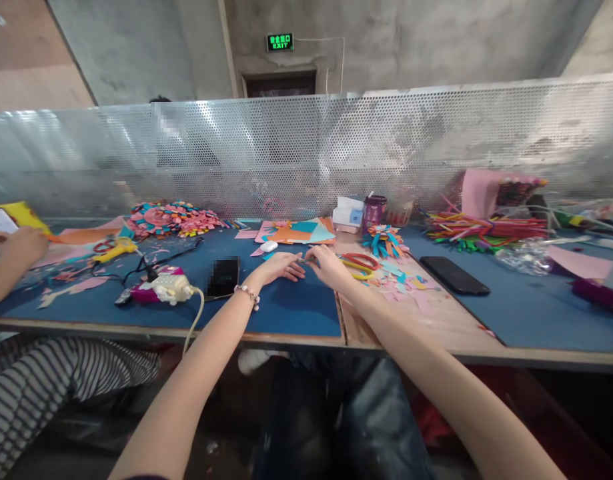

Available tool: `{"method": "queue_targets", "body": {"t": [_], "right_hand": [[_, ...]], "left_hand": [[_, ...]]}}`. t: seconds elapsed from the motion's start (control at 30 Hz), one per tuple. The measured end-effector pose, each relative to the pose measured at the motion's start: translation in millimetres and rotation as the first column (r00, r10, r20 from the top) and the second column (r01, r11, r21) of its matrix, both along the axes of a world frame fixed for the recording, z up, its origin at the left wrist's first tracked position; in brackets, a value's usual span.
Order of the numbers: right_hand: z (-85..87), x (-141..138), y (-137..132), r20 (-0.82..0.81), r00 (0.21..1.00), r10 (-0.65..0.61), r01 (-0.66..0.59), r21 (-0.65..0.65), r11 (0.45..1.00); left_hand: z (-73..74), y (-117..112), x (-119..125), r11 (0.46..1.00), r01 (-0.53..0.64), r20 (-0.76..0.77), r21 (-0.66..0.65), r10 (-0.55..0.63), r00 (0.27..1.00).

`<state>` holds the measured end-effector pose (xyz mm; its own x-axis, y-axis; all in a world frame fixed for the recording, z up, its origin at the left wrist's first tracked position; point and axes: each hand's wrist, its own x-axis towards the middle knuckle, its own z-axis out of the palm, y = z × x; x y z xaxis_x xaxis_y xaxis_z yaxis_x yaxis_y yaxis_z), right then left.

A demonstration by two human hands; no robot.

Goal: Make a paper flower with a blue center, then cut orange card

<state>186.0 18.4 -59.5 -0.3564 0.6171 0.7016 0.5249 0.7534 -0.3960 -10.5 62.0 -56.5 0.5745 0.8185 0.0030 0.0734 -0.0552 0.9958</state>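
Note:
My left hand (pixel 280 268) reaches over the blue mat with its fingers stretched out and a little apart, a beaded bracelet on the wrist. Close against its fingertips is my right hand (pixel 327 265), closed with fingers curled in a pinch. Whatever lies in that pinch is too small to make out. Beside the right hand are red-handled scissors (pixel 363 260) and a yellow-handled pair (pixel 357 273). A white rounded object (pixel 269 247) sits just behind my left hand. Farther back lie sheets of coloured paper (pixel 299 232).
Paper scraps (pixel 409 283) litter the wood at right, near a fringed paper bundle (pixel 383 240) and a black phone (pixel 453 275). Left are another phone (pixel 223 277), a power strip (pixel 169 287) with cords, and a co-worker's hand (pixel 23 248). A perforated metal screen (pixel 286 153) stands behind.

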Motion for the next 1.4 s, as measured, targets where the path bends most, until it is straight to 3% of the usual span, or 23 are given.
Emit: {"method": "queue_targets", "body": {"t": [0.2,0.37,0.53,0.67,0.9,1.4], "right_hand": [[6.1,-7,-12,0.145,0.988,0.049,-0.061,0.083,0.995],[-1.6,-6,-4,-0.067,0.994,-0.087,0.090,0.048,0.995],[-7.4,-1,2,-0.247,0.952,-0.182,0.142,-0.170,0.975],[-4.5,-2,-1,-0.278,0.944,-0.175,0.094,-0.284,0.954],[-5.9,1,2,-0.298,0.943,-0.146,0.028,-0.367,0.930],[-2.5,5,7,-0.361,0.892,-0.272,0.082,-0.462,0.883]], "left_hand": [[4.1,2,-2,0.999,-0.026,0.120,0.037,0.022,0.993],[4.2,7,-3,0.988,-0.107,0.201,0.107,0.084,0.976],[2.7,6,-1,0.974,-0.157,0.247,0.161,0.114,0.962],[3.0,1,3,0.966,-0.160,0.230,0.201,0.112,0.967],[4.0,-1,5,0.961,-0.144,0.125,0.235,0.117,0.985],[6.0,1,7,0.937,-0.177,0.056,0.300,0.168,0.984]]}}
